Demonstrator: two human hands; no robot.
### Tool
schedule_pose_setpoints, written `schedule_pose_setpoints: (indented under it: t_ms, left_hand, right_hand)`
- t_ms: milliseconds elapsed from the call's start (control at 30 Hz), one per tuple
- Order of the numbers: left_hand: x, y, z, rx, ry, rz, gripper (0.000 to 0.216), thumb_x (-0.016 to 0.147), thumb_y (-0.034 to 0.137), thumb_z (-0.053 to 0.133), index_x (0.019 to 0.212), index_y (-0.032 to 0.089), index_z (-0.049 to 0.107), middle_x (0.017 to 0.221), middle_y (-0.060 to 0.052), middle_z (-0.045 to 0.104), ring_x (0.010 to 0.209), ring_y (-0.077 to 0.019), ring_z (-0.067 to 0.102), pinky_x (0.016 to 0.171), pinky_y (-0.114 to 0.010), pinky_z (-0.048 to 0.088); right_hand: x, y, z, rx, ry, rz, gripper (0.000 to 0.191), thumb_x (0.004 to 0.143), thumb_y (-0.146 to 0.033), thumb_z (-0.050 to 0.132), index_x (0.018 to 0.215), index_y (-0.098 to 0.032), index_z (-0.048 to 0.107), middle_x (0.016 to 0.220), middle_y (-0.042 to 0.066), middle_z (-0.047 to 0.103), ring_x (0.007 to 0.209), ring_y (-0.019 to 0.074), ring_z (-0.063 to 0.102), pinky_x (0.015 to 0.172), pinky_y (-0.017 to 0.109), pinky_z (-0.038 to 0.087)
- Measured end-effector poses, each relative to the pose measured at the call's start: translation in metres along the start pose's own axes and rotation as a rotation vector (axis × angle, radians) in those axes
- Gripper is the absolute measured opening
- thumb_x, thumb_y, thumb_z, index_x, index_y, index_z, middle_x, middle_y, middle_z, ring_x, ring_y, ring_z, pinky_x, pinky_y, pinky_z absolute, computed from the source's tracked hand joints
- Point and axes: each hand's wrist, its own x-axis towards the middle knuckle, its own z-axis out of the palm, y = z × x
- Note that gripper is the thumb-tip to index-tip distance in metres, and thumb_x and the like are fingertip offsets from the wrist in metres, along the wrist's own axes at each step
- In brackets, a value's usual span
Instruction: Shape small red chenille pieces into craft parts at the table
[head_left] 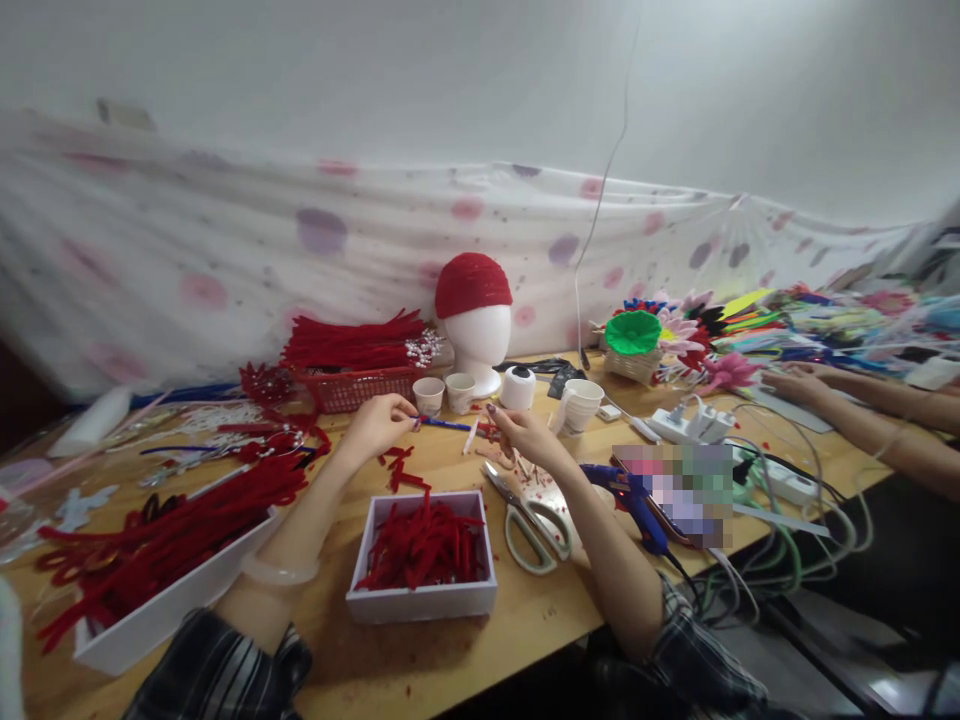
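Blue stick (446, 424) is mid-table, well in from the table's (517, 640) near edge. Closest to that edge you've a small white box (420, 605) w/ red scraps (420, 545), prob. so they stay contained and w/in reach. Long white box (176, 600), toward the table's left edge, has long red strips (187, 530) laid roughly lengthwise, likely for quick picking. Scissors (529, 530) lie just right of the small box, handles toward the near edge, handy for you. Glue gun (637, 505) is right of them, maybe parked for a fast grab. L hand (381, 425): fingertips together, looks pinched on the stick's end, prob. to steady it. R hand (529, 438): fingers bunched; can't tell if they grip anything. Nr the far edge, foam head (480, 340) stands upright in a red cap (474, 285), prob. propping its shape; red basket (360, 392) to its left.
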Motion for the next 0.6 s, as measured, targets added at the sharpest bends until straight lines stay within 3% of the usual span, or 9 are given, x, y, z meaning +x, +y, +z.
schedule_pose_setpoints:
  t_ms: [100, 233, 400, 600]
  left_hand:
    - [0.001, -0.002, -0.002, -0.039, -0.023, 0.009, 0.02, 0.065, 0.027, 0.057, 0.08, 0.017, 0.067, 0.075, -0.008, 0.076, 0.077, -0.0253, 0.072, 0.061, -0.027, 0.05]
    - [0.001, -0.001, -0.005, -0.069, -0.033, -0.001, 0.021, 0.063, 0.028, 0.059, 0.079, 0.017, 0.066, 0.075, -0.008, 0.076, 0.078, -0.0252, 0.072, 0.062, -0.028, 0.05]
    - [0.0, 0.001, -0.008, -0.077, -0.036, -0.008, 0.022, 0.062, 0.027, 0.059, 0.079, 0.017, 0.067, 0.076, -0.008, 0.076, 0.078, -0.0255, 0.072, 0.064, -0.028, 0.051]
    - [0.001, -0.003, -0.008, -0.07, -0.042, 0.022, 0.02, 0.063, 0.027, 0.057, 0.078, 0.019, 0.067, 0.075, -0.006, 0.076, 0.075, -0.0237, 0.072, 0.06, -0.026, 0.049]
  right_hand:
    - [0.003, 0.003, -0.001, 0.168, 0.001, 0.113, 0.047, 0.092, -0.055, 0.036, 0.067, -0.019, 0.052, 0.045, -0.002, 0.051, 0.046, 0.0138, 0.047, 0.054, 0.027, 0.035]
    - [0.005, 0.008, -0.001, 0.361, -0.036, 0.113, 0.026, 0.083, -0.043, 0.054, 0.081, -0.017, 0.061, 0.066, 0.0, 0.06, 0.059, 0.0137, 0.051, 0.058, 0.026, 0.038]
    - [0.001, 0.004, -0.007, 0.245, -0.198, -0.047, 0.036, 0.08, -0.047, 0.063, 0.094, -0.014, 0.071, 0.085, 0.007, 0.071, 0.076, 0.017, 0.058, 0.067, 0.026, 0.042]
    - [-0.002, 0.001, -0.011, 0.167, -0.232, -0.03, 0.035, 0.073, -0.042, 0.069, 0.091, -0.013, 0.077, 0.083, 0.007, 0.073, 0.078, 0.02, 0.062, 0.072, 0.03, 0.044]
